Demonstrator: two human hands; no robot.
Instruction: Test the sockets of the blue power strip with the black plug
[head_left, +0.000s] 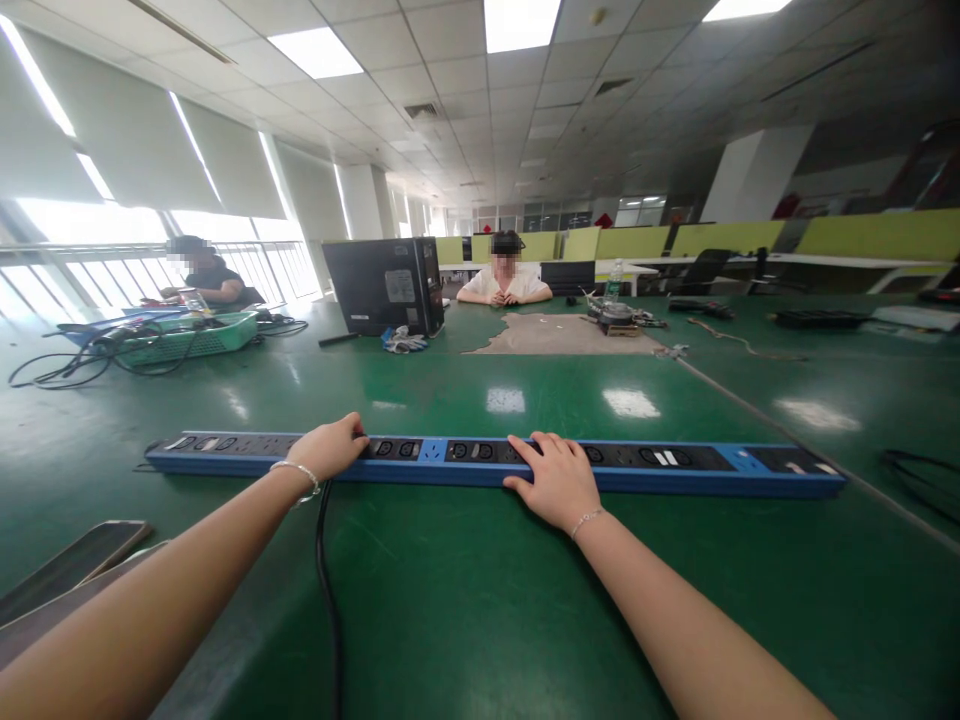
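A long blue power strip (pixel 645 480) with black socket sections lies across the green table. My left hand (pixel 326 450) is closed over its left part, fingertips down at the sockets; what they pinch is hidden. A black cable (pixel 326 590) runs from beneath that hand toward the near edge. Farther right, my right hand (pixel 556 478) rests on the strip with its fingers spread over the top face and the thumb at the near side.
Across the green table (pixel 450 600) are a green basket (pixel 187 340) with cables, a black computer case (pixel 382 285), gloves (pixel 405 341) and a bottle (pixel 614 282). Two people sit beyond. Dark trays (pixel 75 560) lie at the near left, a cable (pixel 919 480) at the right.
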